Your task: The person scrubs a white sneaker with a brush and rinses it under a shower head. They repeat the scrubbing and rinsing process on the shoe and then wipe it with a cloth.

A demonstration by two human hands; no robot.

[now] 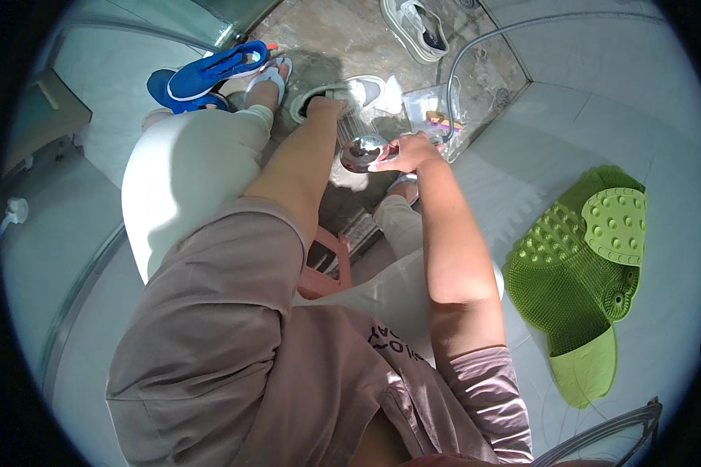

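My right hand [413, 153] grips the handle of a chrome shower head [363, 153], and thin jets of water leave its face. Its grey hose [453, 70] arches up from my hand to the wall at the far right. With my left hand [325, 107] I hold a white shoe [367, 89] near its dark opening; my fingertips are partly hidden. The spray falls over the shoe and beside my fingers. A white piece [392, 95], perhaps cloth, lies against the shoe's right end.
A second pale shoe [415, 32] lies on the wet stone floor [339, 26]. Blue shoes [216, 73] are stacked at left. A clear plastic container [417, 102] holds a brush [443, 120]. A pink plastic stool [330, 280] is beneath me; a green foot scrubber mat [578, 280] is at right.
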